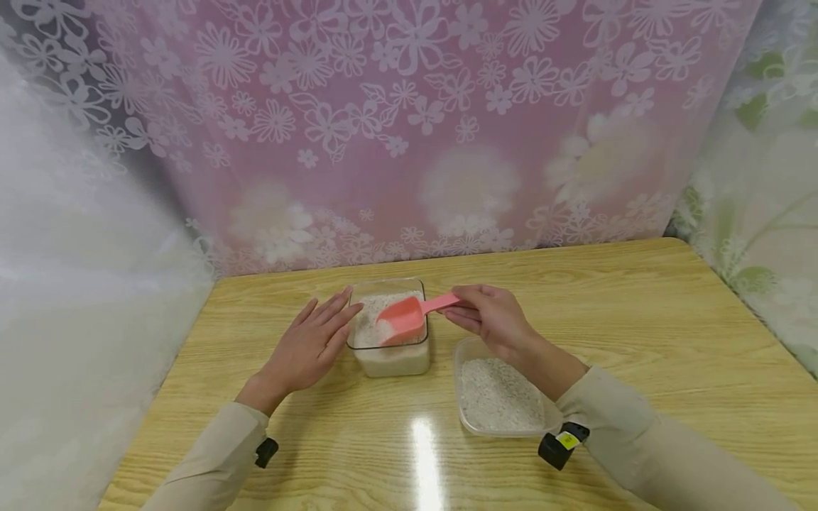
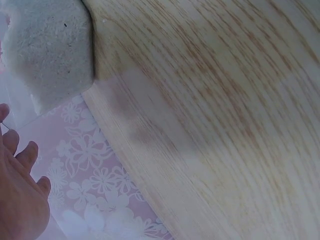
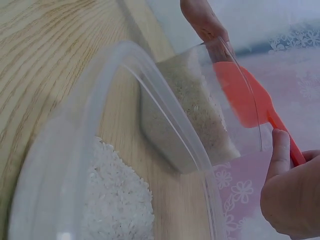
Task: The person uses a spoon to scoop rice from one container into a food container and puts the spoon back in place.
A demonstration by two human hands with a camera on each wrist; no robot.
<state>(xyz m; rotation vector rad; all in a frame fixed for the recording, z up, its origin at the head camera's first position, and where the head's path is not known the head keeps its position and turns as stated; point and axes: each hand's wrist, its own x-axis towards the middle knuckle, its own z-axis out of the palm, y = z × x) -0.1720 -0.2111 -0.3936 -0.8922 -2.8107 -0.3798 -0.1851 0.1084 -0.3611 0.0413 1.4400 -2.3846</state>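
Observation:
My right hand grips the handle of a pink scoop, its bowl tilted down inside the rim of a clear square container. A little white rice shows at the scoop's lip. The container is filled with rice to well below its rim, as the right wrist view shows from the side. My left hand lies with fingers extended at the container's left rim. Below my right forearm stands a clear plastic tub with more rice in it.
Both containers stand on a wood-grain table. Behind its far edge hangs a pink floral curtain, with pale sheets at both sides. Black wrist devices sit at both sleeves, the right one close to the tub.

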